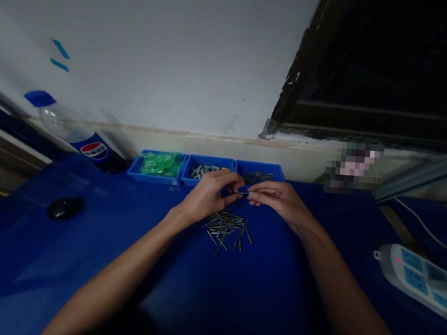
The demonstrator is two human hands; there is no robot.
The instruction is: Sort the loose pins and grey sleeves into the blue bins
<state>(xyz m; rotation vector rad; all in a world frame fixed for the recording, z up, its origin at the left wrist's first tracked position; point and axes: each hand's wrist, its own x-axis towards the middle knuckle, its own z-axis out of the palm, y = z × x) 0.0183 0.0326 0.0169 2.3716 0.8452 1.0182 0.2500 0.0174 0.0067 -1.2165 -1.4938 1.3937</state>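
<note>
My left hand (216, 191) and my right hand (277, 198) meet at the middle of the table, fingertips almost touching. Between them is a thin dark metal pin (245, 193), pinched at one end by each hand; its finer detail is too small to tell. Just below my hands lies a loose pile of thin brass-coloured metal pins (224, 224). Behind them stand three blue bins in a row. The right bin (281, 172) has similar pins in it, the middle bin (229, 163) small silver-grey pieces, and the left bin (134, 170) green plastic packaging.
A cola bottle (94, 149) with a blue cap leans at the back left, near the wall. A black computer mouse (64, 208) rests on the blue tabletop (97, 240). At the right lies a white power strip (390, 260) with a red light. A blurred-out patch covers something behind.
</note>
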